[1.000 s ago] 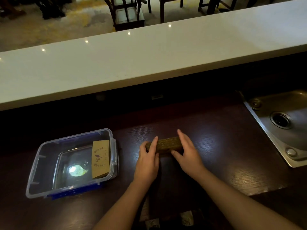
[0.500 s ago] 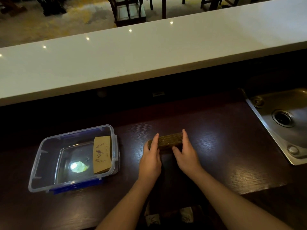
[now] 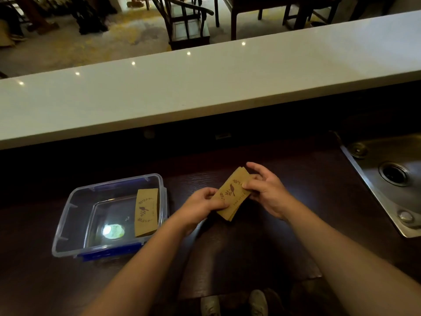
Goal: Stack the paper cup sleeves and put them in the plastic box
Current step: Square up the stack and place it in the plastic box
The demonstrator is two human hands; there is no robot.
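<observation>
Both hands are on a stack (image 3: pixel 231 195) of flattened brown kraft-paper cup sleeves, held just above the dark wood counter (image 3: pixel 319 201), a bit right of the box (image 3: pixel 109 215). Top sleeve faces the camera, so you can see the print: a dark reddish bird on a twig with leafy sprigs around it, plus a line of small text I can't read. You can see the layered edges at the near end of the stack, so it's a good few sleeves thick.

The stack is tilted, not flat. Its long axis runs diagonally, near end pointing toward the person and slightly left, far end pointing away and to the right, with the far end raised.

Left hand (image 3: pixel 201 207) pinches the near left edge, thumb on top of the print, fingers curled under. Right hand (image 3: pixel 265 191) grips the right side, thumb on the face, fingers wrapped behind the far end. So both are closed on the stack.

The clear plastic box with blue clips sits open on the counter to the left. One more sleeve (image 3: pixel 147 212) with the same bird print stands on its long edge inside, leaning against the right wall, long axis running front to back. A steel sink (image 3: pixel 391 179) is well off to the right.
</observation>
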